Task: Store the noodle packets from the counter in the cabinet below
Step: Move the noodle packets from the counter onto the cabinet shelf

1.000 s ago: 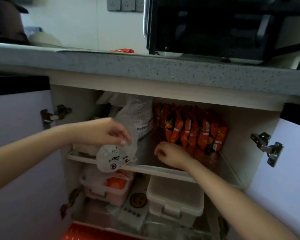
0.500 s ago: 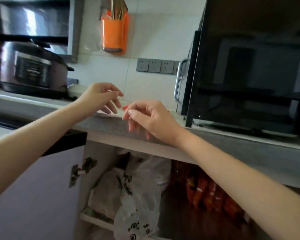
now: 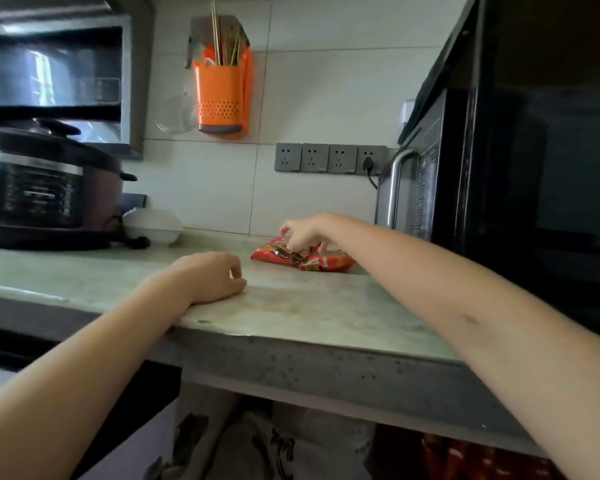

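Since half a second ago: both hands were up at the counter (image 3: 291, 306) edge, now the left hand (image 3: 208, 277) is down on the countertop and the right hand (image 3: 302, 233) has reached further back to the noodle packet (image 3: 309, 259). The view has also lifted, so the top of the counter shows.

Black oven (image 3: 499, 168) stands on the counter at right, pressure cooker (image 3: 42, 188) at left. The cabinet (image 3: 194, 393) below is open; only a strip of it shows, with a plastic bag (image 3: 257, 445) and a row of red packets (image 3: 465, 459) inside.

Right arm: stretched forward across the counter, forearm raised above the surface, wrist bent down. Fingers curled onto the top of the noodle packet, gripping its upper edge.

Left arm: comes in from lower left, forearm crossing the front edge, wrist on the countertop. Hand lies knuckles up, fingers loosely curled, holding nothing. It is near the noodle packet but not touching it.

Noodle packet: red-orange, lying flat on the counter, just beside the oven's front corner, toward the back wall.

On the wall: an orange utensil holder (image 3: 222, 95) and a socket strip (image 3: 329, 158).
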`<act>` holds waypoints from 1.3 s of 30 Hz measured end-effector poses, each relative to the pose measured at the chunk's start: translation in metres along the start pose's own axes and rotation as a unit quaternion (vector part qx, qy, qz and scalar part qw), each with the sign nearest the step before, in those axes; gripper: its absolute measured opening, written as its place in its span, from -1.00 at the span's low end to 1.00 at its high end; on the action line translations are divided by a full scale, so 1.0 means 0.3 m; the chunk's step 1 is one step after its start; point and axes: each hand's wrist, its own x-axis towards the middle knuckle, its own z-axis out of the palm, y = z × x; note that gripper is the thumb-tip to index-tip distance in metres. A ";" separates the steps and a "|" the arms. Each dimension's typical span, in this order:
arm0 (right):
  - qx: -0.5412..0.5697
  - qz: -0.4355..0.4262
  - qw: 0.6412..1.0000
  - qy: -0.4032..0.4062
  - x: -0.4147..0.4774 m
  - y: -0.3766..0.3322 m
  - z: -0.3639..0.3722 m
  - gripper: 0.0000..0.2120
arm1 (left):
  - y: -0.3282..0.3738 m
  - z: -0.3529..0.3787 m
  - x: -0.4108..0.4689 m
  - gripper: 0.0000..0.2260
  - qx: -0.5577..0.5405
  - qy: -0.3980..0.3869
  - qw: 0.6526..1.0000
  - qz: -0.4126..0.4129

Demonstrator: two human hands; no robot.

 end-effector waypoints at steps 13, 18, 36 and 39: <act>-0.198 0.036 0.980 -0.001 0.285 0.176 0.214 -0.16 | -0.051 0.042 0.070 -0.80 -0.061 -0.009 0.998 0.005; -0.199 0.016 0.978 0.054 0.312 0.196 0.236 -0.36 | -0.048 0.043 0.065 -0.84 -0.062 -0.002 0.998 0.009; -0.095 -0.167 0.981 -0.020 0.000 -0.269 0.030 -0.70 | -0.032 -0.009 -0.008 -0.49 -0.191 -0.022 0.978 -0.077; -0.055 -0.199 0.978 -0.003 -0.140 -0.261 0.001 -0.64 | -0.027 -0.015 -0.026 -0.47 -0.239 0.031 0.966 -0.094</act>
